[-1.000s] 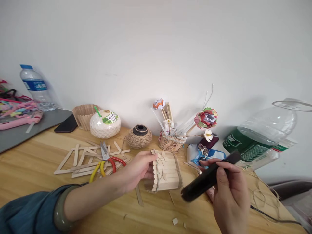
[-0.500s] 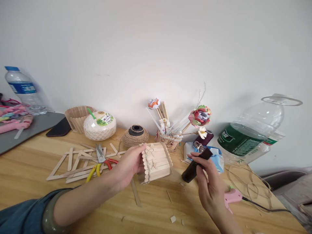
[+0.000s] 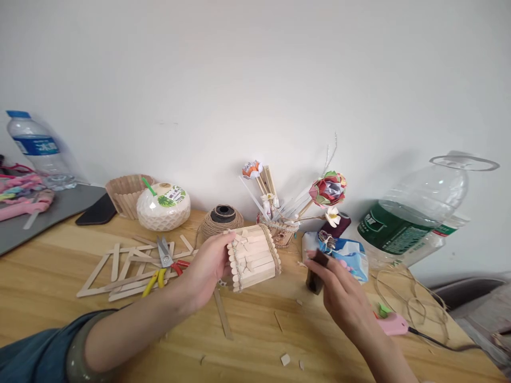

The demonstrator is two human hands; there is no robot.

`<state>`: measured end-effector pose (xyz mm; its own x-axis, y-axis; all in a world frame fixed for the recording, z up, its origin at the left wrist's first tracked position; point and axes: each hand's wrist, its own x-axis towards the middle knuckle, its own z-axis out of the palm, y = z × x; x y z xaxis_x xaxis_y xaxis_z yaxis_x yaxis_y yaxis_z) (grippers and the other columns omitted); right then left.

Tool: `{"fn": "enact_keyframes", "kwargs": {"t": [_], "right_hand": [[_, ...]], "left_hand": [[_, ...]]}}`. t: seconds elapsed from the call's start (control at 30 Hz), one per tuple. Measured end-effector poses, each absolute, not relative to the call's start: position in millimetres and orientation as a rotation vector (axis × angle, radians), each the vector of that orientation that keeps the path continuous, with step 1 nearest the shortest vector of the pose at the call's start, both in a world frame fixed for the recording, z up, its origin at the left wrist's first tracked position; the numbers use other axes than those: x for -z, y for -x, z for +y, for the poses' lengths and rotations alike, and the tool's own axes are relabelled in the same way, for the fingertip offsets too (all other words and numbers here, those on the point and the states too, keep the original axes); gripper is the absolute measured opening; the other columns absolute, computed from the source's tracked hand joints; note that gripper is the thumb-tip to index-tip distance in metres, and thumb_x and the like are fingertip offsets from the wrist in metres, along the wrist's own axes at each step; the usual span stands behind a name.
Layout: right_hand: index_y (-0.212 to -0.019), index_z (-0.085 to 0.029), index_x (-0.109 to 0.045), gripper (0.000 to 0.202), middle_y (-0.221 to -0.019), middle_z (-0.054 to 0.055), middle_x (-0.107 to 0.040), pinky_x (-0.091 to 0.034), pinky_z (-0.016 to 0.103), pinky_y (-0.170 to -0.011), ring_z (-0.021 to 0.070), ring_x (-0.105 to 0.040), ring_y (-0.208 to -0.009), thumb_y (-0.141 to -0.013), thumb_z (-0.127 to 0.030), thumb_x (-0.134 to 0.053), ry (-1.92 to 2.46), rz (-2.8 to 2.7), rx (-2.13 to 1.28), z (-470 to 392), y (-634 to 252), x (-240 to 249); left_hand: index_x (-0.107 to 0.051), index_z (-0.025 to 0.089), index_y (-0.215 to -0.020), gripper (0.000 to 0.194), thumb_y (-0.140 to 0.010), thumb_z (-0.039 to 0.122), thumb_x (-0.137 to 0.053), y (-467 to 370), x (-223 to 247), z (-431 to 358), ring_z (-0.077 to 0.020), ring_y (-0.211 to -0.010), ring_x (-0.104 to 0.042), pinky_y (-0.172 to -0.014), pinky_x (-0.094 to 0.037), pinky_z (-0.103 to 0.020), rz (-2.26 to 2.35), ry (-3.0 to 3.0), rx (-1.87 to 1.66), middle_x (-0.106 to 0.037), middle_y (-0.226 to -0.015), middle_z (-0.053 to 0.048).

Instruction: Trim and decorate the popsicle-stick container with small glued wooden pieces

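My left hand (image 3: 211,266) grips a craft-stick holder (image 3: 255,260) by its left end, tilted on its side above the table. Twine wraps the holder near its right end, a glittery cord runs along the left, and small star shapes of wood sit on its side. My right hand (image 3: 339,287) is closed round a dark brown, tube-like object (image 3: 314,282) whose kind I cannot make out. It stays apart from the holder, to its right. Behind the holder stands a roll of twine (image 3: 221,221). A pink glue gun (image 3: 393,323) lies beside my right forearm, partly hidden.
Scissors (image 3: 165,255) lie on loose craft sticks (image 3: 93,276) at the left. Behind stand a stick ring (image 3: 123,197), a white coconut (image 3: 163,210) and a decorated pot (image 3: 281,234) with paper flowers. At the right are a blue packet (image 3: 353,255), a large bottle (image 3: 399,223) and loose twine (image 3: 411,303).
My left hand has shifted the holder slightly left and up. My right hand has turned the dark object more upright, with its lower end moved right.
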<state>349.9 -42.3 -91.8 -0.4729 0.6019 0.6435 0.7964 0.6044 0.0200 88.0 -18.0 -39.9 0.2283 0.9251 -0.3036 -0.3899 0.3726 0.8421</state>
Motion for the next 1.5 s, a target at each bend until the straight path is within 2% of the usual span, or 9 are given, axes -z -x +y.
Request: {"fn": "enact_keyframes", "kwargs": {"t": [0.33, 0.57, 0.7, 0.83, 0.9, 1.0, 1.2, 1.27, 1.5], "right_hand": [[-0.128, -0.029, -0.045, 0.048, -0.115, 0.01, -0.06, -0.048, 0.038, -0.084, 0.0234, -0.056, -0.111, -0.088, -0.005, -0.036, 1.149, -2.182, 0.531, -37.0, -360.2, 89.2], [-0.117, -0.027, -0.055, 0.052, -0.109, 0.008, -0.062, -0.051, 0.026, -0.065, 0.0174, -0.065, -0.088, -0.08, 0.0, -0.032, 1.159, -2.211, 0.352, -44.3, -344.9, 83.5], [-0.113, -0.026, -0.057, 0.038, -0.108, 0.007, -0.062, -0.052, 0.025, -0.068, 0.0175, -0.065, -0.089, -0.083, -0.009, -0.041, 1.11, -2.163, 0.177, -50.1, -334.2, 80.3], [-0.127, -0.029, -0.044, 0.037, -0.1, 0.008, -0.059, -0.053, 0.028, -0.067, 0.0171, -0.063, -0.081, -0.092, -0.017, -0.04, 1.158, -1.939, 0.058, -62.7, -323.3, 71.2], [-0.139, -0.032, -0.028, 0.045, -0.103, 0.007, -0.058, -0.054, 0.026, -0.06, 0.013, -0.062, -0.069, -0.096, -0.02, -0.033, 1.162, -1.835, -0.084, -74.0, -314.0, 64.4], [-0.141, -0.04, -0.02, 0.05, -0.094, 0.002, -0.061, -0.048, 0.022, -0.045, 0.0104, -0.056, -0.053, -0.095, -0.035, -0.039, 1.143, -1.564, -0.711, -90.9, -297.4, 57.7], [-0.118, -0.025, -0.057, 0.04, -0.083, 0.002, -0.062, -0.049, 0.025, -0.057, 0.0147, -0.058, -0.065, -0.082, -0.044, -0.059, 1.316, -1.457, -1.212, -96.4, -272.8, 61.8], [-0.113, -0.024, -0.059, 0.037, -0.085, 0.002, -0.062, -0.05, 0.026, -0.062, 0.0162, -0.058, -0.072, -0.08, -0.043, -0.061, 1.306, -1.458, -1.237, -94.0, -268.1, 64.5], [-0.116, -0.025, -0.055, 0.041, -0.078, 0.0, -0.057, -0.043, 0.023, -0.044, 0.0111, -0.049, -0.05, -0.081, -0.046, -0.057, 1.408, -1.44, -1.273, -98.6, -260.4, 68.6]], "left_hand": [[-0.06, 0.01, -0.111, 0.031, -0.093, 0.02, -0.037, -90.0, 37.7, -18.9, -0.0193, -0.089, -0.066, -0.063, -0.052, -0.024, 0.918, -0.692, -1.028, -0.071, -0.099, -0.009], [-0.065, 0.01, -0.099, 0.025, -0.089, 0.018, -0.045, -88.5, 39.9, -19.4, -0.0168, -0.076, -0.066, -0.054, -0.048, -0.02, 0.892, -0.741, -1.061, -0.072, -0.088, -0.008], [-0.067, 0.011, -0.091, 0.017, -0.077, 0.013, -0.057, -89.2, 42.8, -20.7, -0.0125, -0.064, -0.063, -0.054, -0.047, -0.017, 0.874, -0.779, -1.106, -0.071, -0.079, -0.004], [-0.069, 0.011, -0.084, 0.017, -0.068, 0.01, -0.064, -91.8, 44.3, -22.6, -0.0095, -0.057, -0.058, -0.052, -0.046, -0.017, 0.842, -0.806, -1.126, -0.07, -0.073, -0.002], [-0.069, 0.011, -0.084, 0.017, -0.068, 0.012, -0.067, -93.5, 44.3, -23.7, -0.0093, -0.057, -0.057, -0.053, -0.046, -0.017, 0.822, -0.81, -1.137, -0.07, -0.074, -0.002], [-0.068, 0.012, -0.091, 0.023, -0.068, 0.016, -0.071, -95.9, 44.0, -26.1, -0.011, -0.063, -0.06, -0.057, -0.049, -0.019, 0.797, -0.806, -1.145, -0.071, -0.081, -0.003], [-0.065, 0.012, -0.102, 0.03, -0.073, 0.014, -0.069, -100.4, 44.2, -31.4, -0.0161, -0.078, -0.065, -0.069, -0.053, -0.024, 0.755, -0.772, -1.138, -0.071, -0.096, -0.008], [-0.063, 0.013, -0.105, 0.03, -0.075, 0.012, -0.067, -102.0, 44.2, -33.1, -0.0173, -0.083, -0.066, -0.07, -0.053, -0.024, 0.718, -0.749, -1.144, -0.071, -0.1, -0.009], [-0.062, 0.015, -0.11, 0.034, -0.077, 0.01, -0.064, -107.8, 45.4, -42.6, -0.0199, -0.092, -0.065, -0.067, -0.052, -0.023, 0.662, -0.707, -1.158, -0.07, -0.103, -0.008]]}}
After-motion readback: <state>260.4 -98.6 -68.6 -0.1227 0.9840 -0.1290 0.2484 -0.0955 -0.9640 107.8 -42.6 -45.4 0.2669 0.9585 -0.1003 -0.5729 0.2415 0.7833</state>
